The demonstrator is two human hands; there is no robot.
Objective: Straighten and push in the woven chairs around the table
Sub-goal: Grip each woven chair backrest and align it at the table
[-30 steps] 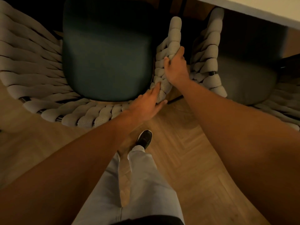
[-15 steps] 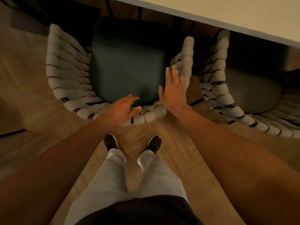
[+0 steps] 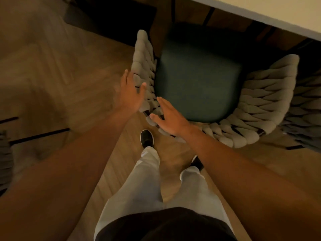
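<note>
A woven chair [image 3: 260, 101] with thick beige cord around its back and a dark green seat cushion [image 3: 196, 84] stands in front of me, its front tucked under the pale table [image 3: 286, 13] at the top right. My left hand [image 3: 130, 94] is flat, fingers straight, against the outer left side of the woven back. My right hand [image 3: 168, 119] lies flat with straight fingers on the rear left curve of the back. Neither hand curls around the cord.
A second woven chair [image 3: 305, 110] stands close on the right, partly cut off. Part of another chair [image 3: 7, 153] with dark legs shows at the left edge. Wooden herringbone floor [image 3: 60, 75] spreads to the left; my legs and shoes are below.
My view and hands have shifted to the chair's left rear corner. The right hand released its grip on the woven arm a second ago; both hands now lie flat on the back.
</note>
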